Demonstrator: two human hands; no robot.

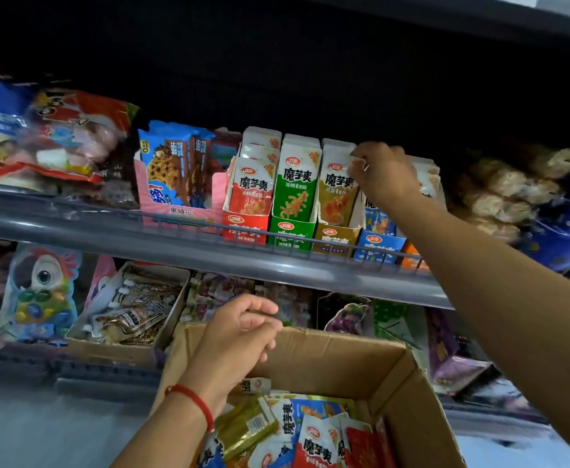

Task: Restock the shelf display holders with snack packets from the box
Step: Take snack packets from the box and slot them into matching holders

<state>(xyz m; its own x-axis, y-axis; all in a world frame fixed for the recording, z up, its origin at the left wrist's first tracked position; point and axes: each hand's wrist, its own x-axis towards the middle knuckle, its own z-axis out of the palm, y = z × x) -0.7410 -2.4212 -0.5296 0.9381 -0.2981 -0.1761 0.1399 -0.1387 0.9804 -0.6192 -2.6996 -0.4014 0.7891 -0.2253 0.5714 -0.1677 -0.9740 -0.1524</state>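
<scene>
Upper shelf, centre of frame: a row of cardboard display holders stands behind the grey shelf rail (209,255), each packed with upright snack packets
Red holder (247,228): leftmost of the row, red-and-white packets in it
Green holder (290,233): just right of the red one, green-and-white packets
Ochre holder (334,238): next right, filled with ochre packets (336,194)
Blue holder (378,248): right of the ochre one, partly hidden by the reaching forearm
Right hand (383,177): raised to the top of the row, fingers curled and pinching the upper corner of a packet, apparently one of the ochre ones; the grip is blurred
Left hand (243,329): lower centre, hanging over the box's far edge, fingers loosely curled, holding nothing; a red string bracelet (192,401) circles the wrist
Cardboard box (408,410): bottom centre, flaps open
Loose packets (310,440): jumbled in the box bottom, red, blue and yellow-gold
Lower shelf, left of frame: a parrot-shaped pack (40,292) and an open tray of sachets (131,309)
</scene>
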